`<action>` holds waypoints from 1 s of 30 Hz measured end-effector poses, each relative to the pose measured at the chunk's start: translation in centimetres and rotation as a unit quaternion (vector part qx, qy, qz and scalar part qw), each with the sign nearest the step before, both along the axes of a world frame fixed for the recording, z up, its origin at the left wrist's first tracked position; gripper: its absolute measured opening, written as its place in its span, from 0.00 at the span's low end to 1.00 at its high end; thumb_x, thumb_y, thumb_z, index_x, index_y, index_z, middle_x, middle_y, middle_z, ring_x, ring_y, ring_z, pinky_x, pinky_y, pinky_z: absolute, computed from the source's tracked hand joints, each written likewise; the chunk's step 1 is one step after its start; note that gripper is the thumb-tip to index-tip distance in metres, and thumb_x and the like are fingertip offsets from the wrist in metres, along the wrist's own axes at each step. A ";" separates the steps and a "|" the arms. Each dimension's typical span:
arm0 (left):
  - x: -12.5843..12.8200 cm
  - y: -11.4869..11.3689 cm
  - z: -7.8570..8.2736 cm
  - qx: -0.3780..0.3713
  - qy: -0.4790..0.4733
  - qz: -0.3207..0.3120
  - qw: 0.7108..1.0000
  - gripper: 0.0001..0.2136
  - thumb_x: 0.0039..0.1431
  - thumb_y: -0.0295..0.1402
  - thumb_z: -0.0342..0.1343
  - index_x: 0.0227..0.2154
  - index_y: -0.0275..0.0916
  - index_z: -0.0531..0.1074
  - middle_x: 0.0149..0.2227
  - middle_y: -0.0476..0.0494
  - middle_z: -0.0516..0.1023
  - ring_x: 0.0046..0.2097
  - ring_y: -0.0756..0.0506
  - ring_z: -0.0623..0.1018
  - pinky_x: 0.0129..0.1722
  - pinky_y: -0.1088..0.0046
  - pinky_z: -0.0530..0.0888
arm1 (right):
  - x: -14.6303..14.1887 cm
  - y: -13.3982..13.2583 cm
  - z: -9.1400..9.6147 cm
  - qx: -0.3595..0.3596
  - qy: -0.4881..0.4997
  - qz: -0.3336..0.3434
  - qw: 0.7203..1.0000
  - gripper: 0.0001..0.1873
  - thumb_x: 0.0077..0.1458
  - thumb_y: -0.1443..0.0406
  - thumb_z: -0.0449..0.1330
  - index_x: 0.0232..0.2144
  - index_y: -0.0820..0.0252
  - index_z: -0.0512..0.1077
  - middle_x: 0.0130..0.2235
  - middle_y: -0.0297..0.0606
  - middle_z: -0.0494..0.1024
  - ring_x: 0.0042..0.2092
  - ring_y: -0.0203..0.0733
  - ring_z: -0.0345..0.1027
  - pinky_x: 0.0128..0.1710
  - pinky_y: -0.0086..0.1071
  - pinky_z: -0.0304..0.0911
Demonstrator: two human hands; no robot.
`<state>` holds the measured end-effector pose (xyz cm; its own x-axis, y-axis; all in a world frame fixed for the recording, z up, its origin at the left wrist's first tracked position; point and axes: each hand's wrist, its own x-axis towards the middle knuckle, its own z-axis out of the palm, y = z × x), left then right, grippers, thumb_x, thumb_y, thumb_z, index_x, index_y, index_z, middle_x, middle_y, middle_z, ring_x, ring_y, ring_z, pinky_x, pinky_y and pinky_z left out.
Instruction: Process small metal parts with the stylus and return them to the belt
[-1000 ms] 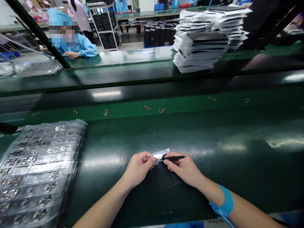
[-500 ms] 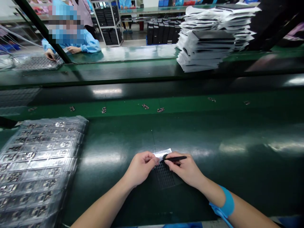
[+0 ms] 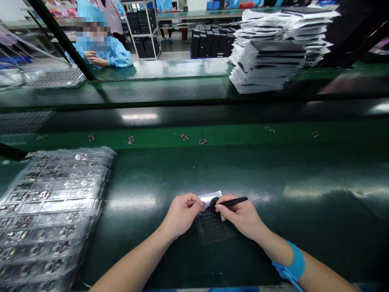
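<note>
My left hand (image 3: 182, 213) is closed in a pinch at the left edge of a small dark gridded sheet (image 3: 212, 227) lying on the green bench top (image 3: 273, 211). A small pale film piece (image 3: 212, 196) shows just beyond the fingers. My right hand (image 3: 241, 215) is closed round black tweezers (image 3: 232, 201), whose tip points left toward the left fingers over the sheet's top edge. A blue wrist strap (image 3: 293, 263) circles my right forearm.
A stack of clear trays with small parts (image 3: 51, 211) fills the left. Small loose parts (image 3: 184, 136) lie on the green strip beyond. Far right stands a pile of white-and-black flat packs (image 3: 273, 48). A person in blue (image 3: 103, 50) works at the opposite bench.
Both hands stay at the gridded sheet. The tweezers' rear end has swung slightly to the right. The camera view has shifted a little.
</note>
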<state>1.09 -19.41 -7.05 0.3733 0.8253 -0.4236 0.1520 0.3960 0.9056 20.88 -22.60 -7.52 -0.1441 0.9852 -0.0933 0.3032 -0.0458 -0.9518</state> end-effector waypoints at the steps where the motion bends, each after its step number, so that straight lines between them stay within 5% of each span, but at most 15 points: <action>1: 0.1 0.0 0.1 -0.009 -0.008 0.008 1.000 0.08 0.56 0.35 0.56 0.28 0.36 0.75 0.31 0.44 0.80 0.33 0.48 0.75 0.35 0.74 0.69 | 0.0 -0.1 0.1 -0.007 0.021 -0.008 1.000 0.06 0.56 0.64 0.59 0.28 0.60 0.73 0.19 0.31 0.72 0.22 0.37 0.69 0.24 0.28 0.64; 7: 0.4 -0.5 0.7 -0.039 -0.024 0.014 0.999 0.08 0.54 0.32 0.56 0.26 0.36 0.78 0.28 0.45 0.79 0.32 0.48 0.75 0.34 0.75 0.69 | -0.3 -0.9 0.6 0.008 0.094 -0.037 0.995 0.04 0.56 0.66 0.59 0.29 0.60 0.73 0.18 0.30 0.73 0.20 0.36 0.69 0.23 0.27 0.65; 30: 0.9 -0.6 1.1 -0.047 -0.034 0.029 0.998 0.09 0.55 0.32 0.55 0.27 0.35 0.79 0.29 0.44 0.80 0.34 0.46 0.76 0.37 0.73 0.69 | -1.0 -1.2 0.3 0.053 0.046 -0.069 0.995 0.04 0.56 0.66 0.60 0.30 0.60 0.74 0.19 0.30 0.74 0.22 0.36 0.69 0.25 0.28 0.66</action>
